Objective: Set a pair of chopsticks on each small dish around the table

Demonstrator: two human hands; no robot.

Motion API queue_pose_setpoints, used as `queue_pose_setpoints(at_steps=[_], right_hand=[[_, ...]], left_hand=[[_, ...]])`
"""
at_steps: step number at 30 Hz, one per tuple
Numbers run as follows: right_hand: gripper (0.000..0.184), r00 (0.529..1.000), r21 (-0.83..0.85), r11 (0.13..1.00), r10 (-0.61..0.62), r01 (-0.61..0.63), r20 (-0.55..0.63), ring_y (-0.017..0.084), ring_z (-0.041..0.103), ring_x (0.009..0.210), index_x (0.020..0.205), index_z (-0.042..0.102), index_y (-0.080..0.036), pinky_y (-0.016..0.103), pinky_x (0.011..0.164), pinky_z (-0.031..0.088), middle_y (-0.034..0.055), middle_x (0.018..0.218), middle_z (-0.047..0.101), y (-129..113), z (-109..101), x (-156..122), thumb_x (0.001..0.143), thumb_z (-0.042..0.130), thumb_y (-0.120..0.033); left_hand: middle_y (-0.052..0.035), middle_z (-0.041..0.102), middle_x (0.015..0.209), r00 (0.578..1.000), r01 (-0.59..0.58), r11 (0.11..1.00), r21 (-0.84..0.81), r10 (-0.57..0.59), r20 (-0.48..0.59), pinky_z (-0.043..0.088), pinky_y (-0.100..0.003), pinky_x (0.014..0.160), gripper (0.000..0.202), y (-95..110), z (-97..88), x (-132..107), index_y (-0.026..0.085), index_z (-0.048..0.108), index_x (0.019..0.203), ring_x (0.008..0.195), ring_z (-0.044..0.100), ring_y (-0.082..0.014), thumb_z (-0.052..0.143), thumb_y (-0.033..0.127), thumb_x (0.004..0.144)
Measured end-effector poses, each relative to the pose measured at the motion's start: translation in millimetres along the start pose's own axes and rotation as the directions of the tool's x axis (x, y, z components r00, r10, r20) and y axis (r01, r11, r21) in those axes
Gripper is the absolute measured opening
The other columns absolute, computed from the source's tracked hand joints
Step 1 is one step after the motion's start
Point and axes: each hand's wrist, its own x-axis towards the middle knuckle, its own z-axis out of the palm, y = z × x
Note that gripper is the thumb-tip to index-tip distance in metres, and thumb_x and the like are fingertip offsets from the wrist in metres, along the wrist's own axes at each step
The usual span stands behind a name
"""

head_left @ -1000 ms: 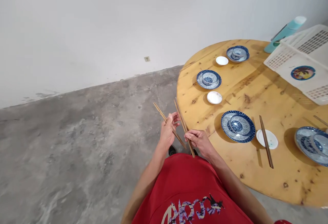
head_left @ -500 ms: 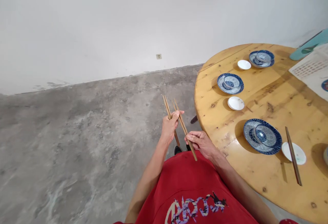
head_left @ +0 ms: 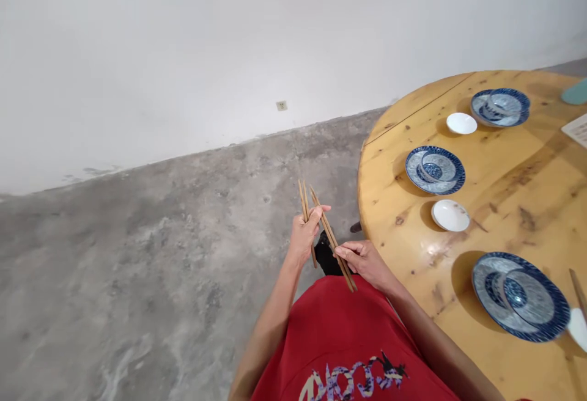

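My left hand is closed around wooden chopsticks, whose tips point up and away from me. Its thumb and forefinger also touch the upper part of a second pair of chopsticks. My right hand pinches that second pair lower down, near its thick ends, which reach over the red shirt. Both hands are in front of my body, left of the table edge.
On the round wooden table stand blue-patterned bowls on plates and small white dishes. A chopstick lies by the right edge. A white wall with an outlet rises beyond the concrete floor.
My view has turned left and closer to the table, so the dishes appear further right and larger. The chopsticks in my right hand sit closer together, and both hands keep their hold.
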Motion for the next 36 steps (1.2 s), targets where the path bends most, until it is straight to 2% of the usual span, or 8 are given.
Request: queue_pose_setpoints(at_steps=[6,9,12,17,22,27,32,36], right_hand=[[0.046,1.000,0.049,0.999,0.016,-0.016,0.001,0.008,0.030,0.048,0.060,0.051,-0.018,0.024,0.047,0.021,-0.0060,0.050,0.033,-22.6,-34.0,62.7,0.089,0.052,-0.053],[0.046,1.000,0.094,0.995,0.010,-0.008,-0.019,0.009,0.033,0.048,0.062,0.055,-0.018,0.023,0.048,0.025,-0.0055,0.050,0.037,-27.7,-54.0,86.4,0.090,0.051,-0.054],[0.047,0.999,0.141,0.990,-0.002,0.006,-0.032,0.008,0.034,0.048,0.063,0.056,-0.017,0.023,0.048,0.026,-0.0052,0.050,0.040,-31.0,-72.7,102.2,0.090,0.051,-0.055],[0.046,0.998,0.214,0.977,0.015,0.000,-0.069,0.008,0.031,0.047,0.066,0.059,-0.017,0.023,0.047,0.023,-0.0064,0.048,0.036,-39.6,-96.3,115.4,0.088,0.054,-0.056],[0.046,0.986,0.253,0.967,0.002,0.040,-0.167,0.008,0.032,0.046,0.062,0.057,-0.017,0.024,0.047,0.023,-0.0062,0.047,0.038,-50.0,-109.5,119.2,0.086,0.057,-0.056],[0.046,0.957,0.290,0.954,0.016,0.072,-0.290,0.008,0.034,0.045,0.062,0.058,-0.017,0.023,0.047,0.025,-0.0055,0.046,0.041,-50.9,-107.7,121.8,0.086,0.056,-0.056],[0.048,0.909,0.285,0.952,0.019,0.111,-0.417,0.008,0.037,0.046,0.059,0.056,-0.017,0.023,0.047,0.026,-0.0044,0.047,0.045,-54.3,-101.1,131.8,0.087,0.055,-0.056],[0.051,0.860,0.261,0.955,0.015,0.139,-0.511,0.008,0.035,0.045,0.056,0.053,-0.017,0.023,0.048,0.026,-0.0043,0.046,0.045,-69.4,-98.9,147.2,0.086,0.056,-0.058]], left_hand=[[0.0080,0.024,0.052,0.994,0.068,0.993,0.095,-0.076,0.084,0.012,-0.024,0.046,0.048,26.7,7.2,83.6,0.016,0.075,0.098,0.046,0.020,-0.0058,0.060,0.060,0.083],[0.0078,0.026,0.051,0.987,0.084,0.988,0.129,-0.101,0.129,0.013,-0.024,0.046,0.047,34.6,18.8,120.4,0.016,0.075,0.096,0.046,0.021,-0.0058,0.060,0.060,0.083],[0.0078,0.027,0.049,0.980,0.100,0.984,0.145,-0.122,0.155,0.014,-0.024,0.046,0.047,40.2,33.4,146.6,0.017,0.075,0.096,0.046,0.022,-0.0062,0.060,0.059,0.084],[0.0080,0.028,0.047,0.970,0.121,0.981,0.150,-0.149,0.192,0.014,-0.025,0.046,0.046,50.0,55.6,173.3,0.018,0.074,0.095,0.045,0.022,-0.0067,0.060,0.060,0.084],[0.0071,0.031,0.050,0.952,0.099,0.985,0.139,-0.134,0.274,0.014,-0.025,0.046,0.045,55.7,74.7,194.9,0.017,0.074,0.094,0.046,0.023,-0.0068,0.060,0.059,0.084],[0.0065,0.031,0.053,0.922,0.107,0.983,0.146,-0.153,0.355,0.014,-0.024,0.044,0.044,57.8,90.4,214.0,0.017,0.073,0.093,0.046,0.025,-0.0063,0.062,0.058,0.082],[0.0058,0.034,0.053,0.872,0.103,0.983,0.153,-0.163,0.461,0.015,-0.024,0.044,0.041,65.5,100.8,239.3,0.017,0.074,0.093,0.046,0.026,-0.0061,0.063,0.055,0.083],[0.0065,0.034,0.051,0.818,0.088,0.982,0.169,-0.168,0.551,0.015,-0.023,0.044,0.041,75.6,109.0,264.1,0.016,0.074,0.092,0.045,0.025,-0.0055,0.065,0.055,0.081]])
